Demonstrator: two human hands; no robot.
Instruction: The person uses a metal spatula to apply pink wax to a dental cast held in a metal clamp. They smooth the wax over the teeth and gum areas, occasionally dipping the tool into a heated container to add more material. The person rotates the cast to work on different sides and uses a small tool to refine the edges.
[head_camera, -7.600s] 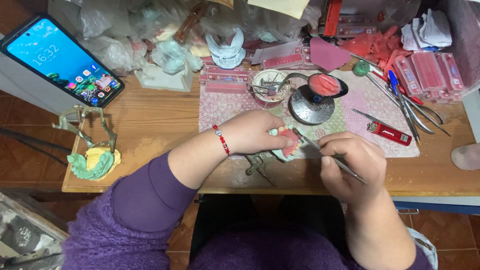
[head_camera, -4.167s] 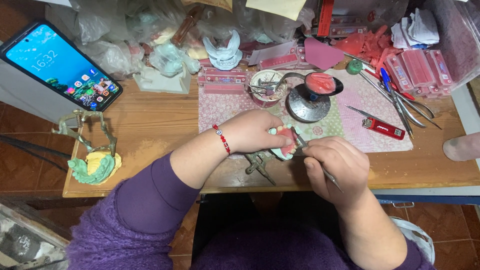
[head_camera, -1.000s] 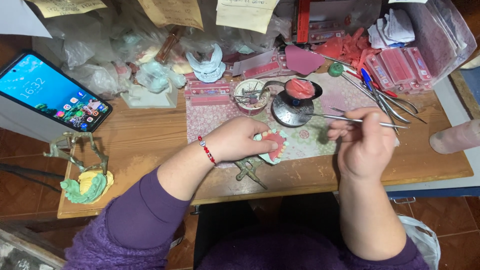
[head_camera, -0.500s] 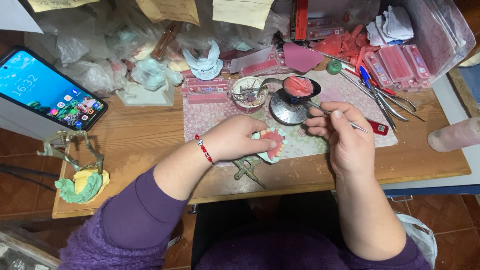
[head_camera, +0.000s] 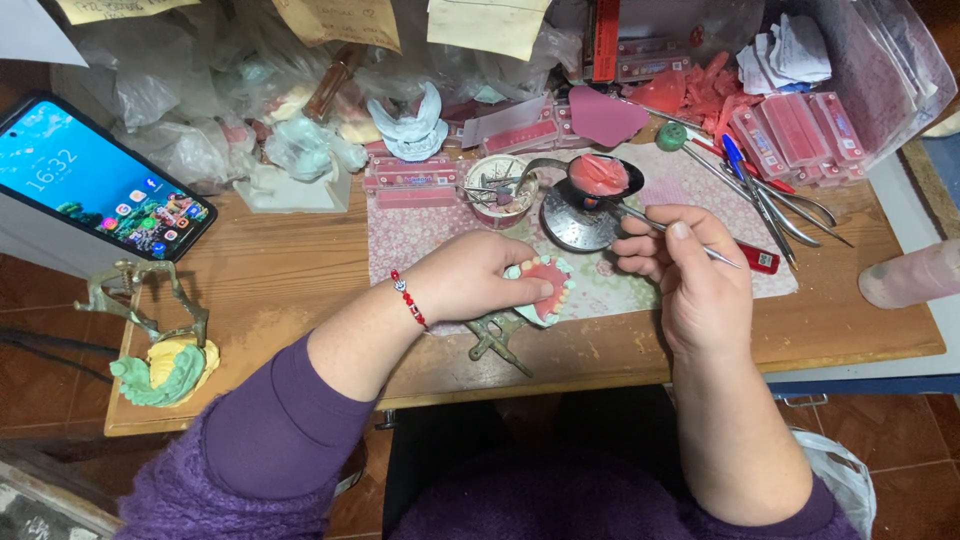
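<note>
The left hand (head_camera: 480, 285) rests near the front edge of the wooden desk (head_camera: 290, 290), its fingers (head_camera: 520, 290) closed around a pink wax denture base set with pale teeth (head_camera: 548, 285). It seems tipped so the arch faces up, probably so the right hand can reach it. The teeth run in a curved row along the pink rim, with the hollow pink middle showing; the left part is hidden under the thumb.

The right hand (head_camera: 695, 275) pinches a thin metal wax instrument (head_camera: 680, 235) pen-fashion, fingers shut on its shaft. The tip points toward the small dark metal ladle of melted pink wax (head_camera: 600, 175), which sits over a round perforated burner (head_camera: 575, 215) at the middle of the patterned mat (head_camera: 640, 285), close by for dipping, I judge.

A smartphone with a lit screen (head_camera: 100, 180) leans at the back left corner.
</note>
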